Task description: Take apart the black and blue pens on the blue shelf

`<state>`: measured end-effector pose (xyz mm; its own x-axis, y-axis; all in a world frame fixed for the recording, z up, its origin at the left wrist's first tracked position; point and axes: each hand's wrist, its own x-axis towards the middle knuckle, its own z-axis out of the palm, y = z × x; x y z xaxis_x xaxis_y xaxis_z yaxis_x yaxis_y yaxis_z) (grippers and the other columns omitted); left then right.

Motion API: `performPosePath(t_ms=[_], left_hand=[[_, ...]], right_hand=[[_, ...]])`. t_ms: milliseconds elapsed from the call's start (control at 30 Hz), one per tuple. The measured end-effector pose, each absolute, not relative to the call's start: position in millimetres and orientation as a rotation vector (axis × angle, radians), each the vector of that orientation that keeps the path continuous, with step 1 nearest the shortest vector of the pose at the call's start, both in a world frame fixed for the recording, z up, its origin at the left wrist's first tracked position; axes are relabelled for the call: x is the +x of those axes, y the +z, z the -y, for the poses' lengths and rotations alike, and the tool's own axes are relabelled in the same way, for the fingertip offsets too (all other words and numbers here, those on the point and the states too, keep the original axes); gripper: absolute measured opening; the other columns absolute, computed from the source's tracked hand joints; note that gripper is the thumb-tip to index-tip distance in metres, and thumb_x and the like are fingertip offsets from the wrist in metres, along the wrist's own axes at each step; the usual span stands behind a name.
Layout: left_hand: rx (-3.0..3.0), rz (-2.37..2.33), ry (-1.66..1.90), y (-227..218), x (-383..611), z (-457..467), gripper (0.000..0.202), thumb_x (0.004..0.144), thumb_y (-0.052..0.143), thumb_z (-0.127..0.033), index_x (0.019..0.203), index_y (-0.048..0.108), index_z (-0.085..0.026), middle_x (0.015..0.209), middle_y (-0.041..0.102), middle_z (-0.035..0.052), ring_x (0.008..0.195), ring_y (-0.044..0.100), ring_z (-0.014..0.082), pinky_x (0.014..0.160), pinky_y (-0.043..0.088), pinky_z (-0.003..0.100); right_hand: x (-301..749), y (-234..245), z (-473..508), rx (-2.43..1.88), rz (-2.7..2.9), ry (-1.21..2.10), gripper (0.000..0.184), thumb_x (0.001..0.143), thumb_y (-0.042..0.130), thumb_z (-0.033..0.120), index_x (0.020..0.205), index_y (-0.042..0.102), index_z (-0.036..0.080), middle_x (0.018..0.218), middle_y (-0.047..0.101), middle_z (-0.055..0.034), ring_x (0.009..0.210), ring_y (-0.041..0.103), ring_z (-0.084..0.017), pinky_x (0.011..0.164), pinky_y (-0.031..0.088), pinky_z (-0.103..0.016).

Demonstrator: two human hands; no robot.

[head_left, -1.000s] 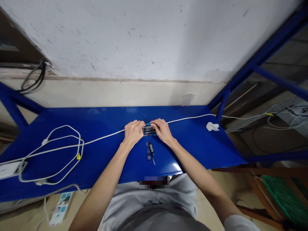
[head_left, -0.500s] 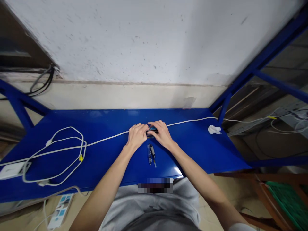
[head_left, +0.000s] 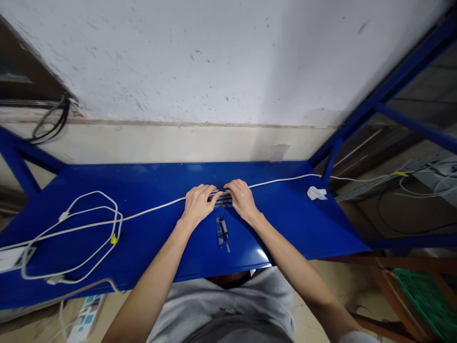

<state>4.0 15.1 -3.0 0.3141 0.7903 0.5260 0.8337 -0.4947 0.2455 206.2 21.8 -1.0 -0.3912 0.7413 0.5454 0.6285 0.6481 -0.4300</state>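
A row of several dark pens (head_left: 223, 199) lies sideways on the blue tabletop (head_left: 285, 224), between my two hands. My left hand (head_left: 198, 205) has its thumb and fingers closed around their left ends. At the right ends, my right hand (head_left: 243, 200) grips the same pens with curled fingers. The fingers partly cover the pens. Just nearer to me, a clear pen-like piece (head_left: 219, 233) and a dark pen with a grey section (head_left: 223, 226) lie side by side, pointing towards me; neither hand touches them.
A white cable (head_left: 153, 208) runs across the table behind my hands, with a loop and a yellow tag (head_left: 114, 239) at left. A white box (head_left: 12, 258) sits at the left edge. Crumpled tissue (head_left: 316, 193) lies at right. Blue frame posts (head_left: 332, 159) and a wall border the table.
My hands have moved slightly apart, showing more of the pens between them. The left hand shifted left. The view has also shifted a little.
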Motion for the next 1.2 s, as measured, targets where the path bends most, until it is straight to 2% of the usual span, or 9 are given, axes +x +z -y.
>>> performPosePath(t_ms=[100,233,400,700,800,900,967,1133,1200], left_hand=[[-2.462,1.511,-0.965,-4,4,-16,0.032,0.105,0.051,-0.042,0.110,0.074,-0.020,0.095,0.076,0.0060,0.087,0.065,0.0225,0.078,0.042,0.036],[-2.473,1.425,-0.929,-2,4,-17,0.032,0.107,0.047,-0.035,0.123,0.071,-0.022,0.091,0.073,0.0063,0.088,0.061,0.0230,0.077,0.039,0.038],[-2.497,1.368,-0.922,-1,4,-17,0.029,0.107,0.044,-0.029,0.109,0.072,-0.021,0.095,0.072,0.0077,0.092,0.057,0.0245,0.079,0.037,0.040],[-2.367,1.503,-1.021,-2,-11,-22,0.031,0.107,0.043,-0.029,0.103,0.072,-0.021,0.092,0.071,0.0077,0.091,0.054,0.0252,0.078,0.035,0.040],[-2.369,1.545,-1.034,-4,-13,-23,0.033,0.107,0.041,-0.032,0.103,0.072,-0.022,0.093,0.071,0.0078,0.092,0.055,0.0253,0.080,0.035,0.040],[-2.412,1.562,-1.028,-5,-11,-23,0.034,0.108,0.040,-0.033,0.103,0.073,-0.022,0.094,0.072,0.0080,0.092,0.055,0.0249,0.081,0.036,0.040],[-2.432,1.575,-1.025,-6,-10,-23,0.035,0.108,0.040,-0.033,0.103,0.073,-0.022,0.094,0.072,0.0081,0.092,0.056,0.0245,0.081,0.037,0.040],[-2.444,1.596,-1.054,-7,-9,-24,0.035,0.107,0.041,-0.032,0.102,0.073,-0.022,0.093,0.072,0.0074,0.093,0.057,0.0239,0.082,0.038,0.039],[-2.453,1.595,-1.065,-7,-8,-24,0.034,0.107,0.041,-0.032,0.102,0.073,-0.022,0.093,0.071,0.0071,0.093,0.057,0.0237,0.082,0.038,0.038]], right_hand=[[206,0,-21,-1.080,2.180,0.172,0.039,0.102,0.037,0.007,0.124,0.067,0.019,0.109,0.067,-0.0119,0.102,0.054,-0.027,0.090,0.046,-0.041],[204,-3,-23,-1.082,2.166,0.223,0.028,0.106,0.045,0.021,0.121,0.068,0.021,0.106,0.066,-0.0106,0.099,0.054,-0.026,0.090,0.046,-0.041],[206,-10,-29,-1.083,2.093,0.222,0.027,0.108,0.044,0.027,0.108,0.069,0.020,0.099,0.067,-0.0097,0.095,0.055,-0.025,0.088,0.046,-0.039],[229,3,-36,-1.127,1.849,0.224,0.027,0.106,0.045,0.030,0.091,0.066,0.021,0.090,0.067,-0.0076,0.088,0.056,-0.023,0.084,0.044,-0.036],[228,5,-33,-1.177,1.754,0.312,0.031,0.105,0.047,0.038,0.090,0.066,0.020,0.087,0.067,-0.0054,0.079,0.057,-0.020,0.077,0.044,-0.032],[220,6,-26,-1.250,1.781,0.463,0.042,0.105,0.049,0.046,0.079,0.067,0.019,0.071,0.064,-0.0009,0.065,0.054,-0.016,0.067,0.040,-0.028],[213,7,-20,-1.191,1.885,0.574,0.044,0.103,0.052,0.047,0.073,0.067,0.018,0.068,0.064,-0.0003,0.064,0.056,-0.015,0.068,0.041,-0.027],[203,10,7,-0.905,2.054,0.864,0.021,0.099,0.063,0.036,0.094,0.075,0.020,0.094,0.076,-0.0050,0.087,0.069,-0.020,0.085,0.049,-0.031],[205,11,20,-0.912,2.039,0.964,0.016,0.095,0.069,0.036,0.097,0.074,0.021,0.094,0.076,-0.0044,0.087,0.071,-0.020,0.085,0.050,-0.031]])
